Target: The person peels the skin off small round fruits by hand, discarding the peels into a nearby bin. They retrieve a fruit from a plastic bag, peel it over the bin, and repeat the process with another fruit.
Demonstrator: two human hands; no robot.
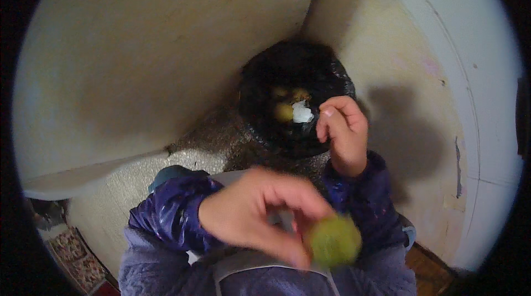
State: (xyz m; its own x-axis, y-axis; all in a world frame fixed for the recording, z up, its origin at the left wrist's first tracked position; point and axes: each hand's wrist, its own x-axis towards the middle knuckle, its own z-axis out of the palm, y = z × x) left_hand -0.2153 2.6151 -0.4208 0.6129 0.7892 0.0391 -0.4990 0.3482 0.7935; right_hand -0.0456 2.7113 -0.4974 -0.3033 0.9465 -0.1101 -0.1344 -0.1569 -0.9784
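Observation:
Low in front of my body, my left hand (265, 213) grips a round yellow-green object (336, 240), perhaps a fruit, between thumb and fingers; both are blurred. My right hand (344, 130) is raised over the right edge of a bin lined with a black plastic bag (290, 142). Its fingers are bent together near the thumb, and whether they pinch something small cannot be told. Inside the bag lie a crumpled white scrap (302, 112) and a blurred yellowish piece (284, 112), with brownish bits behind them.
The bin stands in a corner between two pale walls (137, 67). Under it is a speckled, shiny floor (203, 159). A patterned rug or cloth (76, 254) shows at the lower left, and a brown wooden-looking surface (427, 271) at the lower right.

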